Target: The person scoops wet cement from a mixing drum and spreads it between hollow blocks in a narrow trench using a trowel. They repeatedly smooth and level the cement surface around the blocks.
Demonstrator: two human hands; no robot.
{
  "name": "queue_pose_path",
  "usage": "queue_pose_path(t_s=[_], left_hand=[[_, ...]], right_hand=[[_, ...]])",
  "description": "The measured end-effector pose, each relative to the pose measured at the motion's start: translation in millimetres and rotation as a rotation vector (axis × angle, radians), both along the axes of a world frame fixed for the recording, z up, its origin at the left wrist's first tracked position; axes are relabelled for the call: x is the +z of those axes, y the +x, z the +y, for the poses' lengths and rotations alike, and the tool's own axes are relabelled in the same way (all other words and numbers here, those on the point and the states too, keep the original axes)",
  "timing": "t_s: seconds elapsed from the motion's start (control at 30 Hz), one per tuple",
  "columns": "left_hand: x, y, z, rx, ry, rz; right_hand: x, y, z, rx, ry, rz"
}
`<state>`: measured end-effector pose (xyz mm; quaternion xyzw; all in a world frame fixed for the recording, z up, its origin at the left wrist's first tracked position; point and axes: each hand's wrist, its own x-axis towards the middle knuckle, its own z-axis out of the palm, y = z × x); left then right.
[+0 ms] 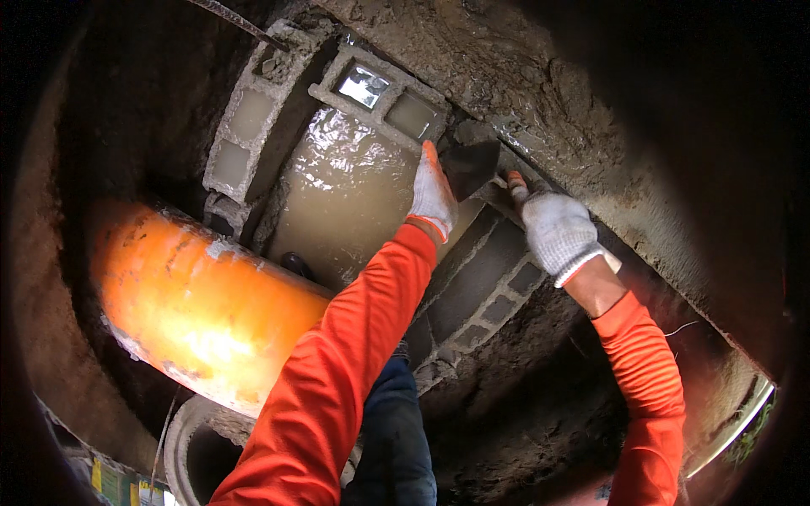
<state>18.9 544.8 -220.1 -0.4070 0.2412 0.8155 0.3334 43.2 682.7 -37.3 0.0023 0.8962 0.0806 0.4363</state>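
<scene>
My right hand [557,226], in a white knit glove with orange fingertips, is closed around the handle of a trowel; a pale handle end [611,260] shows behind the palm. The trowel's dark blade [472,165] lies at the corner of the concrete block wall, between my hands. Similarly gloved, my left hand [434,192] has its visible fingers stretched upward beside the blade's left edge, close to a hollow concrete block [386,94]. Its remaining fingers are hidden. Wet grey mortar lies around that corner.
Muddy water [337,198] fills the pit between the block walls. Another hollow block wall [249,114] stands at left. A large orange pipe [207,295] enters from the left, above a grey concrete pipe [181,447]. Earth walls surround the pit; a metal bar [236,21] juts in.
</scene>
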Motion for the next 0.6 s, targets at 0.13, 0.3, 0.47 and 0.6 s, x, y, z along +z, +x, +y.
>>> queue_pose_path(t_s=[0.13, 0.3, 0.47, 0.6], left_hand=[[-20, 23, -10, 0.072, 0.031, 0.048], [-26, 36, -10, 0.159, 0.213, -0.162], [-4, 26, 6, 0.199, 0.092, -0.299], [13, 4, 6, 0.243, 0.107, 0.084]], right_hand=[[24, -18, 5, -0.165, -0.127, -0.056], [45, -43, 32, -0.413, -0.356, 0.035], [44, -6, 66, -0.369, -0.159, 0.052], [66, -13, 48, -0.075, 0.025, 0.041]])
